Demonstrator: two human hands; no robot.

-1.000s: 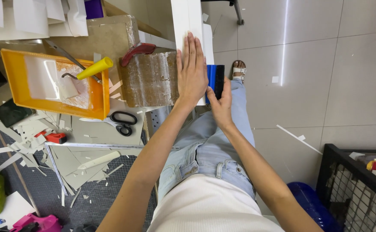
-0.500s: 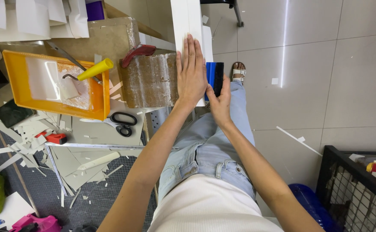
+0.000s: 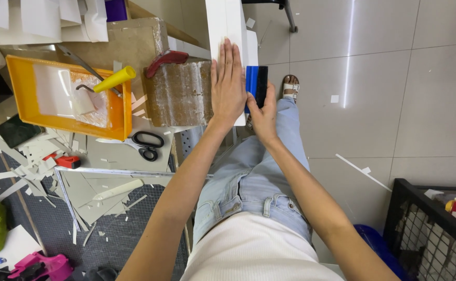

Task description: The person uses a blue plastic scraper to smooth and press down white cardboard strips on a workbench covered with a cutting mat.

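Note:
My left hand (image 3: 229,83) lies flat, fingers together, pressing on a long white board (image 3: 223,21) that runs away from me over my knee. My right hand (image 3: 262,112) grips a blue and black squeegee (image 3: 255,86) held against the right edge of that board. Just left of the board sits a brown, plastic-wrapped block (image 3: 178,93) with a red-handled tool (image 3: 166,58) on top.
An orange paint tray (image 3: 25,117) holding a yellow-handled roller (image 3: 112,80) stands at the left. Black scissors (image 3: 146,144), a red utility knife (image 3: 64,161) and paper scraps lie on the grey mat (image 3: 108,229). A black wire crate (image 3: 436,229) stands at the right on the tiled floor.

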